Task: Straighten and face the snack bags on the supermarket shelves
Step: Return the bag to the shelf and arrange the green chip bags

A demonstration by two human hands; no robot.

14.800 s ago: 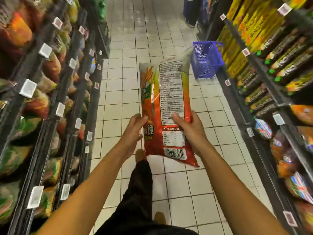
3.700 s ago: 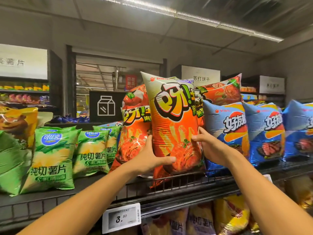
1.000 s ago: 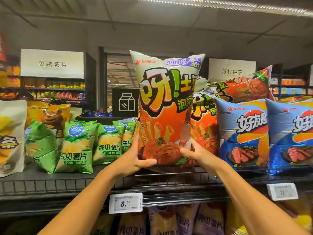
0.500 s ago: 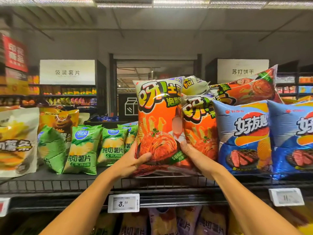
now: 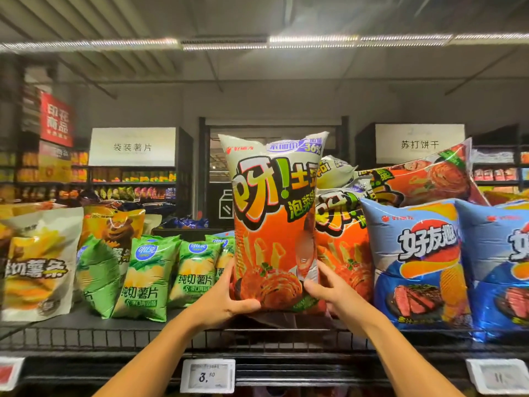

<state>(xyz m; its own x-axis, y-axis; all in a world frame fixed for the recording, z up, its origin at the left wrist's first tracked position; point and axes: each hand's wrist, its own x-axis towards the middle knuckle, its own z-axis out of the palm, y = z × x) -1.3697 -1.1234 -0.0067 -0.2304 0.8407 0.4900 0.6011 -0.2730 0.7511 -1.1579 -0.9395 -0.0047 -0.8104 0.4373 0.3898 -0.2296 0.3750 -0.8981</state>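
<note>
A tall orange snack bag (image 5: 273,213) stands upright on the top wire shelf (image 5: 114,336), its front facing me. My left hand (image 5: 226,300) grips its lower left corner, thumb across the front. My right hand (image 5: 329,292) grips its lower right edge. Behind it on the right stands a second orange bag (image 5: 340,245) of the same kind. A third orange bag (image 5: 423,176) lies tilted on top of the blue bags.
Green chip bags (image 5: 146,277) lean to the left of my hands, with a white-and-yellow bag (image 5: 34,265) further left. Blue chip bags (image 5: 418,262) fill the shelf to the right. Price tags (image 5: 207,375) hang on the shelf's front rail.
The orange bag leaned back and sat low half a second ago; now it stands upright and taller, front squarely toward me. Both hands keep their grip at its bottom.
</note>
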